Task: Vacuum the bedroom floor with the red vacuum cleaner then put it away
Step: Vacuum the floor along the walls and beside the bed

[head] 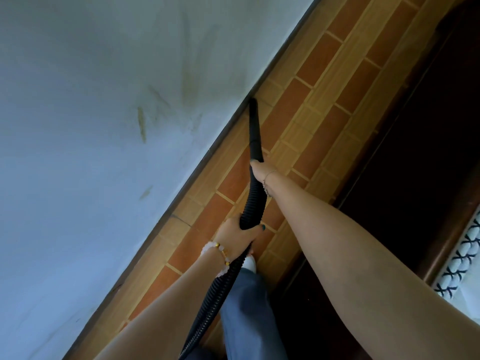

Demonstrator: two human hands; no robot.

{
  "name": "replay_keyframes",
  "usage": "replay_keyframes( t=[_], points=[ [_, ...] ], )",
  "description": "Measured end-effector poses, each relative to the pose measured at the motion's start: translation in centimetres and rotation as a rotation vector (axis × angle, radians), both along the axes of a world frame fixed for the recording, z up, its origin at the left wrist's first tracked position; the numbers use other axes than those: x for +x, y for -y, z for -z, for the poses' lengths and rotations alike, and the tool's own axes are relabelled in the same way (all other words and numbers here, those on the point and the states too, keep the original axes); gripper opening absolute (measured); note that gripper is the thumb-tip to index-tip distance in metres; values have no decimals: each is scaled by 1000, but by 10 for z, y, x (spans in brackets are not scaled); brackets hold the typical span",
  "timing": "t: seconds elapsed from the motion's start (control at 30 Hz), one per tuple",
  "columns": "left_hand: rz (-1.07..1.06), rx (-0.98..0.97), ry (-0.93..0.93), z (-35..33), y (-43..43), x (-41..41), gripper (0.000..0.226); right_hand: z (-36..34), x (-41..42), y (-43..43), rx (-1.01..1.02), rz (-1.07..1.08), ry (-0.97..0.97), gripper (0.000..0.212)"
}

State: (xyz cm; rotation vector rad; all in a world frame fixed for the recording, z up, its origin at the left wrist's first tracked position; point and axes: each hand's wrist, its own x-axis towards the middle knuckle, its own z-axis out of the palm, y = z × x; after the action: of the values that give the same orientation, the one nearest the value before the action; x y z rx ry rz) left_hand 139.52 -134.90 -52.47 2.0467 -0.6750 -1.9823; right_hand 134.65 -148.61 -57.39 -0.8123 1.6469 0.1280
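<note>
A black ribbed vacuum hose runs up from the bottom of the head view and ends in a smooth black nozzle. The nozzle tip touches the patterned orange-brown floor right where it meets the wall's dark skirting. My right hand grips the hose just behind the nozzle. My left hand, with a bead bracelet at the wrist, holds the ribbed hose lower down. The red vacuum body is out of sight.
A pale bluish wall with scuff marks fills the left side. A dark wooden bed frame runs along the right, with patterned bedding at its edge. My grey trouser leg and white shoe stand on the narrow floor strip.
</note>
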Motion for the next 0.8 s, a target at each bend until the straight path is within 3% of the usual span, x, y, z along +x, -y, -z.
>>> replay_keyframes(
  t=[0.3,0.43,0.7,0.8],
  points=[
    [-125,18,-156,-27,-48,22,8,-17,20,-47,38,-76,-44,47],
    [-135,7,-147,-39,-72,22,16,-28,28,-71,68,-153,-75,49],
    [-221,-15,-168,-63,-152,27,7,-43,43,-148,86,-320,-115,52],
    [-229,-10,-126,-68,-192,36,25,-50,55,-185,81,-392,-127,52]
  ],
)
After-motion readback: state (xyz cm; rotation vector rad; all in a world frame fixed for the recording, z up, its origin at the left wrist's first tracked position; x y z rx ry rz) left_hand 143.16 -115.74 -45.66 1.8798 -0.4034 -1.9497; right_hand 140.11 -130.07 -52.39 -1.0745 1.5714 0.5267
